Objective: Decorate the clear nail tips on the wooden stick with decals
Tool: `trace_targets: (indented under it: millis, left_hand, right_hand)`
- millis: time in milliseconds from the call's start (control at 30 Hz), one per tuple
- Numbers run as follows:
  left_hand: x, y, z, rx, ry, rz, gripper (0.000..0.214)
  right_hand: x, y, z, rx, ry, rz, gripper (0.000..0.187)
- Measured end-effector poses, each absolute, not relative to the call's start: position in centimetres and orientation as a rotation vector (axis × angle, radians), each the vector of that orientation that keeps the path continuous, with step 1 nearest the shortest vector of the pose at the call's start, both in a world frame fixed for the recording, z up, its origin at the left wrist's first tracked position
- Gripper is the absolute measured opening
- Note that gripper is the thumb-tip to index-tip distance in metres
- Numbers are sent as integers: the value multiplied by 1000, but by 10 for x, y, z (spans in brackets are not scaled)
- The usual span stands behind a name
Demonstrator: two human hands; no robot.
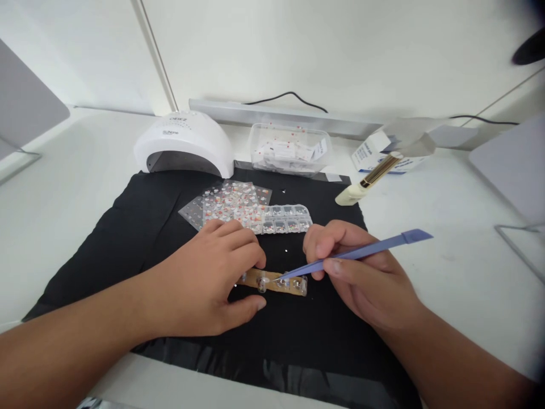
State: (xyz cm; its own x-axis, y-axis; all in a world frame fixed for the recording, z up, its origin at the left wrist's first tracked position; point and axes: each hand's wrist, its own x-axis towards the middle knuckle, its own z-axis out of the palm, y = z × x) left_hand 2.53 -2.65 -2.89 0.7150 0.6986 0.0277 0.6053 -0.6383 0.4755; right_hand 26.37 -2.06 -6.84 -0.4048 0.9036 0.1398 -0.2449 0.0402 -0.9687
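My right hand (357, 272) grips slim blue tweezers (361, 250) between thumb and fingers. Their fine tip points down-left and meets one of the small clear nail tips on a tan strip (293, 291). Several glossy nail tips (261, 282) sit in a row along that strip. Curled over the strip's left end is my left hand (208, 278), thumb on the near side and fingers on the far side; the palm hides that end. A clear compartment case (287, 218) of tiny gems lies just beyond, partly under patterned sticker sheets (232, 201).
A black mat (170, 238) covers the white table. At the back stand a white nail lamp (185, 142), a clear plastic tub (289, 149) of packets, and an opened white box (392, 147). A cream bottle with a gold cap (351, 194) is at the mat's right edge.
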Motion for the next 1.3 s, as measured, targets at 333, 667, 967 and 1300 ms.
trace_targets:
  millis: [333, 667, 967, 1300]
  left_hand:
    - [26, -26, -30, 2485, 988, 292, 7]
    - [25, -25, -32, 2495, 969, 308, 6]
    - [24, -27, -32, 2501, 959, 318, 6]
    - [23, -26, -35, 2492, 949, 310, 5]
  right_hand:
    - [259, -18, -66, -735, -1329, 1581, 12]
    - [256, -15, -66, -760, -1311, 1582, 11]
    - [253, -11, -68, -782, -1303, 1566, 9]
    - [252, -10, -69, -758, -1315, 1598, 10]
